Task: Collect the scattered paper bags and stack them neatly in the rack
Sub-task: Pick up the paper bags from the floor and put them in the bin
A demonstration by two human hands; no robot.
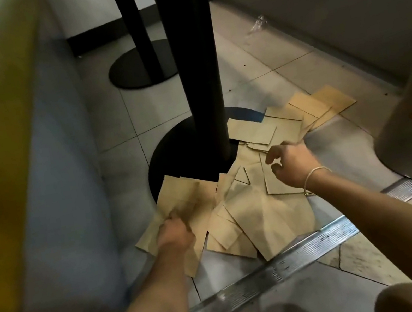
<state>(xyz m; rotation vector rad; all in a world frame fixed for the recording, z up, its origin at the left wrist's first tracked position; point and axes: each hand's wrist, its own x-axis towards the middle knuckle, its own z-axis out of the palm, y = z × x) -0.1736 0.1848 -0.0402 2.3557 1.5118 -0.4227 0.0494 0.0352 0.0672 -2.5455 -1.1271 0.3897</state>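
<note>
Barely started: left hand [175,232] pinching a few paper bags [259,212], right hand [293,165] loosely curled, empty, most bags on floor [116,122].

Single head-worn wide-angle view, looks forward and steeply down from above onto tiled floor [294,68]. Close range: both forearms reach in from bottom edge. Black table post [193,61] rises toward lens. Edges blurred, distorted.

Left hand [175,232] gripping; right hand [293,165] loosely curled
</note>
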